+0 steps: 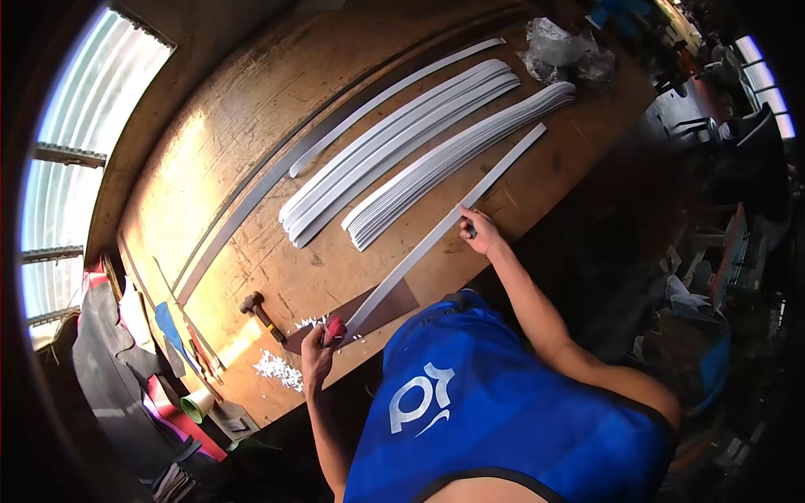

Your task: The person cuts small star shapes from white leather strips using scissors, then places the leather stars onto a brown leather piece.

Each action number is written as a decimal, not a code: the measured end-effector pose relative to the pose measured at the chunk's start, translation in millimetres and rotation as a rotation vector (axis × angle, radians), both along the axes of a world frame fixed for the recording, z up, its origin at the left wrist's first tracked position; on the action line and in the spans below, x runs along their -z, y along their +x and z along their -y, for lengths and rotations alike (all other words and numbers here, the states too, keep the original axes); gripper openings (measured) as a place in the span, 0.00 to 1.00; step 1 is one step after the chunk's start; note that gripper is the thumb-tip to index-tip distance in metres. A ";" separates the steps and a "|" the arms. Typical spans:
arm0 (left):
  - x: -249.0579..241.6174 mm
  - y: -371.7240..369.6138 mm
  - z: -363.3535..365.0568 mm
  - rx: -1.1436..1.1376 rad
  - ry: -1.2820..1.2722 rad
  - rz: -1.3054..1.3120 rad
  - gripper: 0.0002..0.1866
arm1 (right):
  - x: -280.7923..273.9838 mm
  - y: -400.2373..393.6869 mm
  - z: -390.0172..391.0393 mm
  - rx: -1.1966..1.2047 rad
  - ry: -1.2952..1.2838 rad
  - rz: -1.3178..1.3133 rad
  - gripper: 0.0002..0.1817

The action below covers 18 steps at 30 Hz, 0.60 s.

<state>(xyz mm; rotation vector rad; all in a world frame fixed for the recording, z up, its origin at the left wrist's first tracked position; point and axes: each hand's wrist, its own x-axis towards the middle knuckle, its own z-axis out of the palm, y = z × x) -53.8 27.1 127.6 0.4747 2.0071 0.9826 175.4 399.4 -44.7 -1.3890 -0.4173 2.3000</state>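
Workbench (335,277): wooden, bearing strip bundles (394,138).
White strip (402,271): lying diagonally along the near side; looking long, narrow, flat; probably handling light, bendable; edges offering the best hold.
Right hand (480,233): fingers pinching the strip's edge.
Left hand (317,356): fingers clamping a red object (334,329) beside the strip's lower end.

A bright blue sleeveless top (528,402) is worn, printed with a white emblem (402,408) of rounded, letter-like strokes and a small swoosh. Below the emblem in the view, the neck opening is edged with dark trim (482,473); to either side, the arms (534,306) are left bare.
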 end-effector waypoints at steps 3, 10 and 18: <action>7.6 -35.0 13.0 0.031 -0.159 -0.101 0.06 | -2.9 23.5 -95.8 0.181 0.181 0.021 0.08; 20.1 -101.0 -10.4 0.019 -0.125 -0.149 0.08 | -71.4 24.6 -244.2 0.211 0.661 0.216 0.11; 38.8 -172.9 -98.0 -0.033 -0.080 -0.323 0.13 | -51.5 -53.8 -339.9 0.109 0.858 0.463 0.20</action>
